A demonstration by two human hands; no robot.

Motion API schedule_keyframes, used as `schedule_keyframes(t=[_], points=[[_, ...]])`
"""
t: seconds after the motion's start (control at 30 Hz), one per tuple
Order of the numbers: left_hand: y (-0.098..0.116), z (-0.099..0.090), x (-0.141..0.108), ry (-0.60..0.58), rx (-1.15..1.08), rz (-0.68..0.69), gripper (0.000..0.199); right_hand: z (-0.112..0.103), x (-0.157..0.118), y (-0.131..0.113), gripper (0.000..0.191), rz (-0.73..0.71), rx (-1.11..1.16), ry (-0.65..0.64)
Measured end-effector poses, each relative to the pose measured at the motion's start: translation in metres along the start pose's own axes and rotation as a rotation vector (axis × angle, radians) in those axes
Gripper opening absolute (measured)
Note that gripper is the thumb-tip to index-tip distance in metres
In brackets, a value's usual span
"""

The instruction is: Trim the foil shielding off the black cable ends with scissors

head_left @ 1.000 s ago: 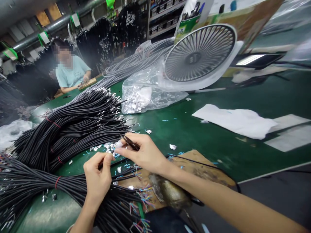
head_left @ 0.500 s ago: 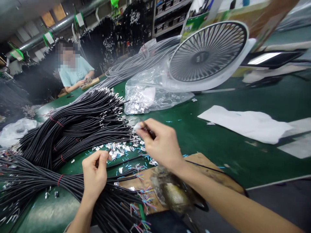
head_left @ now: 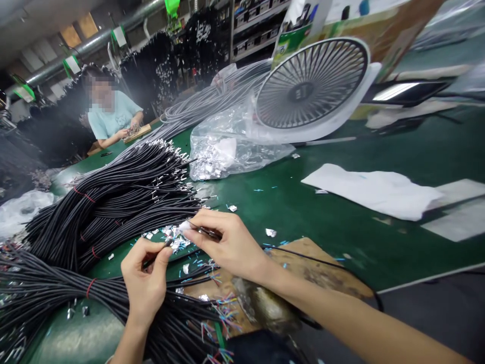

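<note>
My left hand (head_left: pixel 144 278) is closed on a black cable (head_left: pixel 167 243), pinching it near its end between thumb and fingers. My right hand (head_left: pixel 231 245) grips dark, thin tweezers (head_left: pixel 209 232); something white covers a fingertip. The tips of both hands almost meet at the cable end, over scattered foil scraps and blue wire bits. Beneath my left arm lies a bundle of black cables (head_left: pixel 109 284), tied in red, with coloured wire ends fanned out. Farther back rests a larger bundle of black cables (head_left: pixel 125 187) with silvery ends.
A clear plastic bag (head_left: pixel 227 146) of foil scraps lies before a round fan (head_left: pixel 312 88). White paper (head_left: pixel 371 189) is at right. A stained wooden board (head_left: pixel 318 263) sits at the table's near edge. Another person (head_left: pixel 115 116) works at the far left.
My right hand has moved left and down with the tweezers, up to the cable end in my left hand. The foil piece right of the hands shows now. The view has shifted slightly.
</note>
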State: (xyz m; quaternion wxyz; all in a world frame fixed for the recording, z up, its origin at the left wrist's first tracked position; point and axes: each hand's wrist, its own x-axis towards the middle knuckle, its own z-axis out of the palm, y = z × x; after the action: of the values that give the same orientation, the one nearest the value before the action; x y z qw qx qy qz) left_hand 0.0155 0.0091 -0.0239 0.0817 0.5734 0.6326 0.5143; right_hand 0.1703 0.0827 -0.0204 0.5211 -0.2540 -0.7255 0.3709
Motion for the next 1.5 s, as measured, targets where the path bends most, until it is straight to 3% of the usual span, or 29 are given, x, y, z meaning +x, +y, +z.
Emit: schedule_keyframes(t=[0.3,0.53,0.67,0.77,0.9,1.0,1.1,1.2,1.37,1.5], points=[[0.008,0.005,-0.007,0.062,0.065,0.012,0.012,-0.001,0.000,0.000,0.015,-0.041,0.051,-0.037],[-0.003,0.000,-0.006,0.030,0.142,0.220,0.012,-0.003,-0.001,-0.002,0.013,-0.049,0.039,-0.052],[0.000,0.001,-0.006,-0.007,0.089,0.134,0.009,0.000,-0.002,-0.001,0.011,-0.114,0.025,0.020],[0.008,0.004,-0.006,-0.015,0.041,0.040,0.014,0.001,-0.005,0.000,0.012,-0.269,-0.036,0.079],[0.009,0.004,-0.005,0.012,0.000,-0.105,0.017,0.000,-0.010,0.001,0.020,-0.479,-0.111,0.012],[0.006,0.003,-0.005,0.022,-0.015,-0.108,0.016,0.002,-0.011,0.000,0.019,-0.377,-0.052,-0.002],[0.004,0.002,-0.006,0.072,0.019,-0.068,0.015,0.004,-0.007,-0.004,0.013,-0.083,0.056,0.063],[0.004,0.002,-0.005,0.055,0.076,0.044,0.014,0.004,-0.002,-0.007,0.006,0.138,0.155,0.005],[0.002,0.000,-0.004,0.028,0.144,0.185,0.009,0.001,-0.001,-0.010,0.023,0.205,0.227,-0.131],[-0.002,-0.001,-0.007,0.054,0.171,0.199,0.009,0.001,-0.001,-0.010,0.027,0.196,0.221,-0.121]])
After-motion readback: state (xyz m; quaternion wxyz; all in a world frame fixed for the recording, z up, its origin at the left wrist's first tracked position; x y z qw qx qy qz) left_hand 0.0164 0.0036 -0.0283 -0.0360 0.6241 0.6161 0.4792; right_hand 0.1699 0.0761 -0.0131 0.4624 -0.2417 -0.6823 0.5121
